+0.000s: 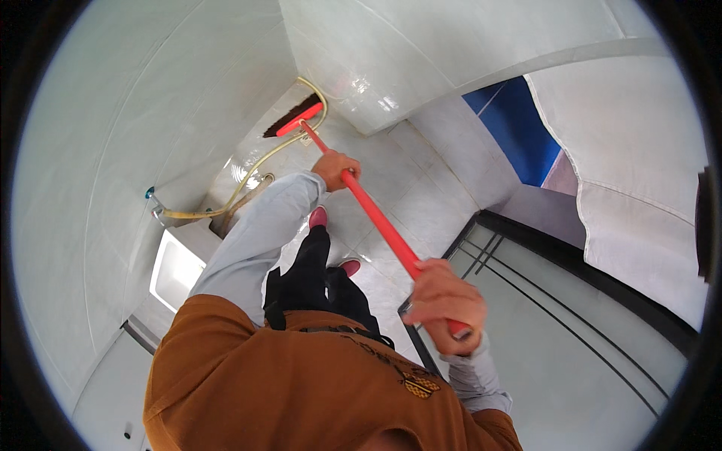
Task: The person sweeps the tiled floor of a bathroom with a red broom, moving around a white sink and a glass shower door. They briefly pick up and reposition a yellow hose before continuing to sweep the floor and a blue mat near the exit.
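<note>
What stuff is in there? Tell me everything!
Broom: one, red, dark-bristled, slanting across the middle
Tap: one, silvery, left wall
Hose: one, yellow, from tap past broom
Basin: one, white, near tap
Walls: several, pale, left and top
Floor tiles: many, pale grey, underfoot
Frosted panel: one, pale, black-framed, lower right
Curtain: one, white, right
Unclear surface: one, blue, beside the curtain
Shoes: two, pink, centre
Trousers: one pair, black, centre
Top: one, brown, bottom
Sleeves: two, pale grey, behind hands
Left hand: one, bare, gripping the broom, farther out
Right hand: one, bare, gripping the broom's end
</note>
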### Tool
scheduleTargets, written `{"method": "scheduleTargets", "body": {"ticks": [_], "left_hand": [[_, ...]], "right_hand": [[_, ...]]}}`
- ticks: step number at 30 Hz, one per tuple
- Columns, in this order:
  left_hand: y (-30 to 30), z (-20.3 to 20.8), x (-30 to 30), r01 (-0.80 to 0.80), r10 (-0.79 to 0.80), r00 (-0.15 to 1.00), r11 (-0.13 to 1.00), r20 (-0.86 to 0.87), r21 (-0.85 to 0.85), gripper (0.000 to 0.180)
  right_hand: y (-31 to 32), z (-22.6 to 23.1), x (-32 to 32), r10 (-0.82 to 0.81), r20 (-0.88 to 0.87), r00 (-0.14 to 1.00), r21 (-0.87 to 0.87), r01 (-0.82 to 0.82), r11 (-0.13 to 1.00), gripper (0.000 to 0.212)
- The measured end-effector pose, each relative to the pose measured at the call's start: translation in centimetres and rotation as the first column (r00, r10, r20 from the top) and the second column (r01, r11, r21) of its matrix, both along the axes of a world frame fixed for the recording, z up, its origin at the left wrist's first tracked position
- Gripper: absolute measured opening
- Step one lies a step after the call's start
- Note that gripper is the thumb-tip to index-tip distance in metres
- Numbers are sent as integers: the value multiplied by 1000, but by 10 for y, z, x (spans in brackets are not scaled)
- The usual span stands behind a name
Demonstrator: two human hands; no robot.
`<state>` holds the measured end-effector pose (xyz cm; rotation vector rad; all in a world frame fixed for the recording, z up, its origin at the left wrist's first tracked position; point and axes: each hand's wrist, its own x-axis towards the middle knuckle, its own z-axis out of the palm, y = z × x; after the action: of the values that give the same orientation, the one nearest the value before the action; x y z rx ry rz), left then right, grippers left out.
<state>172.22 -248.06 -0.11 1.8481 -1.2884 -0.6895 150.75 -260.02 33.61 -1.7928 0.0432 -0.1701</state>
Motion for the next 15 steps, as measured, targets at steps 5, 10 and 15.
{"method": "scheduleTargets", "body": {"ticks": [5,10,15], "left_hand": [[26,50,-32,-189,198,976,977,89,-103,11],[109,20,-20,-469,464,879,883,107,23,10],[73,-8,-27,-411,413,907,911,-87,32,6]], "right_hand": [[-9,45,7,-101,90,991,200,81,976,5],[16,1,49,178,-4,984,204,-173,964,21],[8,-5,40,171,-36,985,118,-166,979,17]]}}
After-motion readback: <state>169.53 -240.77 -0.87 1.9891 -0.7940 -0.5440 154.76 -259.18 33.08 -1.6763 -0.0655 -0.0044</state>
